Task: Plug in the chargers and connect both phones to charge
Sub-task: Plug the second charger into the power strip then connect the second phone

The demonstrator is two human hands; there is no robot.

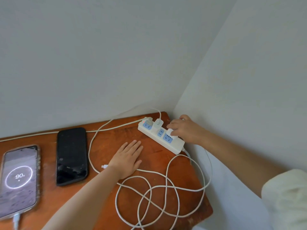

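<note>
A white power strip [174, 145] with blue sockets lies at the far right corner of the wooden table [108, 135]. One white charger [157, 124] is plugged into it. My right hand [184, 130] grips a second white charger [171, 132] at a socket of the strip. My left hand [127, 157] rests flat and open on the table, beside the loose white cable plug [104, 166]. The black phone [71, 156] lies dark with no cable in it. At the left edge the lit phone [19, 181] shows 90 and has a cable [16, 219] in its bottom port.
White cable [149, 196] lies in several loose loops over the near right part of the table. Two walls meet just behind the strip. The table's right edge [206, 196] drops off close to the loops.
</note>
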